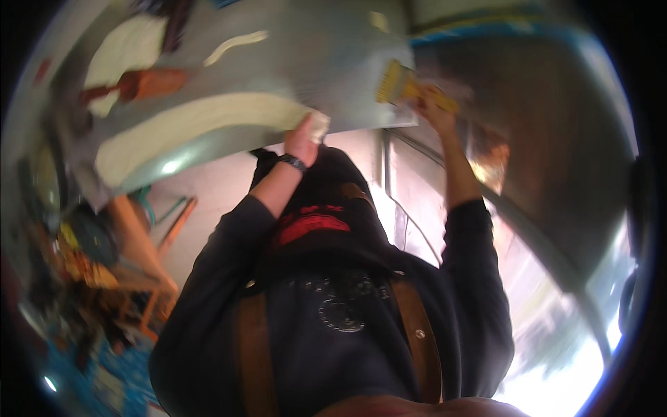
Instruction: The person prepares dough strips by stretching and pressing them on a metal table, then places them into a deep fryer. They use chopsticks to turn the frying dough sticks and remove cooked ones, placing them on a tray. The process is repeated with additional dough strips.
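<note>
A long, curved strip of pale dough (198, 117) lies along the near edge of a metal worktable (323, 57). Its right end is gripped in my left hand (300, 140), which wears a dark band at the wrist. My right hand (436, 108) is closed around the handle of a yellow hand tool (394, 83) with a wide, ridged head. Blur hides whether that head is a roller or a brush. The tool is held by the table's right corner, apart from the dough strip.
A wooden rolling pin (151, 85) lies at the left, partly over a wider dough sheet (127, 44). Farther back are a thin dough scrap (234, 44) and a small dough piece (379, 21). A dark metal surface (547, 104) stands right; wooden furniture (138, 234) stands lower left.
</note>
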`<action>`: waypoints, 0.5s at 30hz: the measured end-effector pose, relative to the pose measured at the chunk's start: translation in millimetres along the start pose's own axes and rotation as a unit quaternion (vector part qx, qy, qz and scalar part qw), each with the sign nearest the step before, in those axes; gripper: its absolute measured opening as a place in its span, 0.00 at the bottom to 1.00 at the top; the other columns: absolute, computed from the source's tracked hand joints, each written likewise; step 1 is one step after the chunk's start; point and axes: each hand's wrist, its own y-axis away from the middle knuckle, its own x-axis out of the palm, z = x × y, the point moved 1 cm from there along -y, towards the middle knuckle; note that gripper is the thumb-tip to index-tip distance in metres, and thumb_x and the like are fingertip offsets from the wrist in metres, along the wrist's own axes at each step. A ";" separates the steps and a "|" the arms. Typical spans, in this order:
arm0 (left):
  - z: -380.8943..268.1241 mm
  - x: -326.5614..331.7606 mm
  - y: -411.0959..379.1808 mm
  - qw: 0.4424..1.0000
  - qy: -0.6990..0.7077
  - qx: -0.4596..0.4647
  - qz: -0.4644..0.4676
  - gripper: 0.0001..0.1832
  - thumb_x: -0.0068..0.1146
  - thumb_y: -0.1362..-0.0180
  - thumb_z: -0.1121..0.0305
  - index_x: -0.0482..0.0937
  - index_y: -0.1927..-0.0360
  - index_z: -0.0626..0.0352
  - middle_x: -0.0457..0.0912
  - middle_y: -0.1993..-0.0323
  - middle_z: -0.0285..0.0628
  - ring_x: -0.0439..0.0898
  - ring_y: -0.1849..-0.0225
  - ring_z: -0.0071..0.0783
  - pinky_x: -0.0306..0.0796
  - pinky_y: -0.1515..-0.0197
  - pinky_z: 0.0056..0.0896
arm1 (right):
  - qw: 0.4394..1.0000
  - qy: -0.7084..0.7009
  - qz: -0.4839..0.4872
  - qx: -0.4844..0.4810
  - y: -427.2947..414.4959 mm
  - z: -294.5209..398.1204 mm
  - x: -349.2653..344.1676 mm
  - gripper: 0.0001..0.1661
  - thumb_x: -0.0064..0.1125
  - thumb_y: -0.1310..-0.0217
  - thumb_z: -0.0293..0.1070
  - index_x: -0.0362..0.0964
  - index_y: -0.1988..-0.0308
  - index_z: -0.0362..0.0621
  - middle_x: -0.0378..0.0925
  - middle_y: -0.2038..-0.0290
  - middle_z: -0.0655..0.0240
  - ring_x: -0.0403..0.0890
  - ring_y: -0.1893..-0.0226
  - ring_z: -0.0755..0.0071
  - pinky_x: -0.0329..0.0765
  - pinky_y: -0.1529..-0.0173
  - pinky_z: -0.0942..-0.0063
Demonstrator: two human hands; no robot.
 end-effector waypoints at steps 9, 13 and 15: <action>-30.0 72.5 -7.6 0.992 -0.051 -0.095 0.069 0.29 0.59 0.36 0.52 0.72 0.43 0.67 0.79 0.49 0.48 0.80 0.48 0.38 0.77 0.46 0.52 | 0.995 0.094 -0.009 -0.030 -4.3 8.7 -7.0 0.12 0.54 0.31 0.42 0.71 0.55 0.48 0.73 0.76 0.74 0.70 0.81 0.83 0.65 0.75 0.86; -51.1 -44.5 39.1 0.932 -0.278 -0.186 0.140 0.24 0.61 0.38 0.52 0.79 0.59 0.70 0.82 0.61 0.53 0.85 0.65 0.38 0.83 0.57 0.43 | 0.919 0.318 -0.012 -0.235 -26.9 2.3 -6.3 0.12 0.55 0.31 0.41 0.73 0.57 0.43 0.73 0.76 0.73 0.71 0.80 0.84 0.67 0.74 0.85; -132.6 -104.6 43.3 0.913 -0.393 0.077 0.073 0.17 0.56 0.35 0.58 0.79 0.60 0.66 0.82 0.63 0.48 0.82 0.64 0.39 0.80 0.58 0.39 | 0.936 0.284 -0.016 -0.206 -7.3 63.3 38.8 0.13 0.56 0.31 0.40 0.76 0.60 0.40 0.74 0.76 0.73 0.71 0.78 0.85 0.68 0.73 0.85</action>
